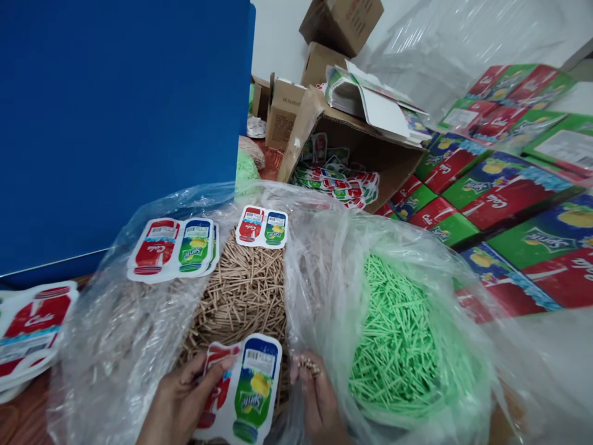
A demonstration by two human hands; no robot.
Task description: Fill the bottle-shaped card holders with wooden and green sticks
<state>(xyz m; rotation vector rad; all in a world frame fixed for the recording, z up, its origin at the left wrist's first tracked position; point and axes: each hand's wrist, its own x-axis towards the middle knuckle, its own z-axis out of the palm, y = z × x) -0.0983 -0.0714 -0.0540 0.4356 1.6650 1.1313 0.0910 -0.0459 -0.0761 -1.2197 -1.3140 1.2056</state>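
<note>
Left fingers (214, 378) hold a card (256, 384), right fingers (312, 400) brown sticks (309, 365).

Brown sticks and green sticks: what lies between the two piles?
In the head view, crumpled clear plastic lies between the brown sticks and the green sticks; the right hand, holding a stick bunch, shows low in that stretch.
</note>
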